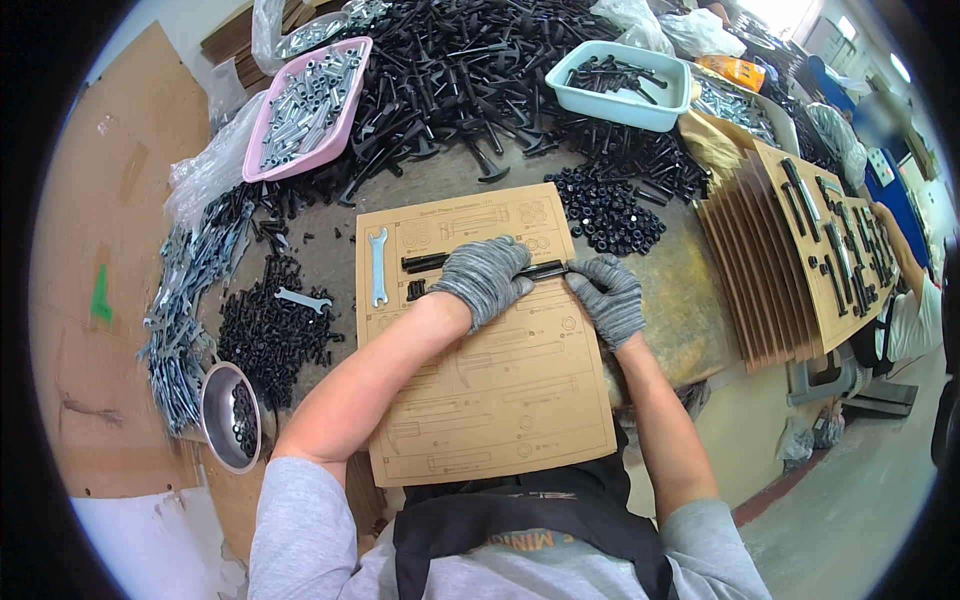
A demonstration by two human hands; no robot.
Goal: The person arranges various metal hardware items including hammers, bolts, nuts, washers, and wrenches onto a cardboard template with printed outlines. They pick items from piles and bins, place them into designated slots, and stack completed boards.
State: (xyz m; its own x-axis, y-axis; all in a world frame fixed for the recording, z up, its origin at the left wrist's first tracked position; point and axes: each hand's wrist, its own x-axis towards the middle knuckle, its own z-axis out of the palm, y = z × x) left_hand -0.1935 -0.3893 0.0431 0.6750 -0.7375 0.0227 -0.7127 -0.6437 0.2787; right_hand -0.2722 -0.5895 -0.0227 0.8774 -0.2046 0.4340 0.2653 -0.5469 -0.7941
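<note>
A brown cardboard sheet (pixel 500 400) with printed part outlines lies flat in front of me. My left hand (pixel 484 278), in a grey knit glove, presses down on a long black bolt (pixel 548 269) lying across the card's upper half. Pinching that bolt's right end are the fingers of my gloved right hand (pixel 610 295). A second black bolt (pixel 425 262) sits just left of my left hand, with a small black part (pixel 416 290) below it. A silver flat wrench (pixel 378 267) is set in the card's upper left.
A big heap of black bolts (pixel 470 80) fills the far table. A pink tray of silver parts (pixel 305 105), a teal tray (pixel 620 85), black nuts (pixel 605 210), a wrench pile (pixel 185 300), a steel bowl (pixel 232 415) and filled cards (pixel 810 250) surround me.
</note>
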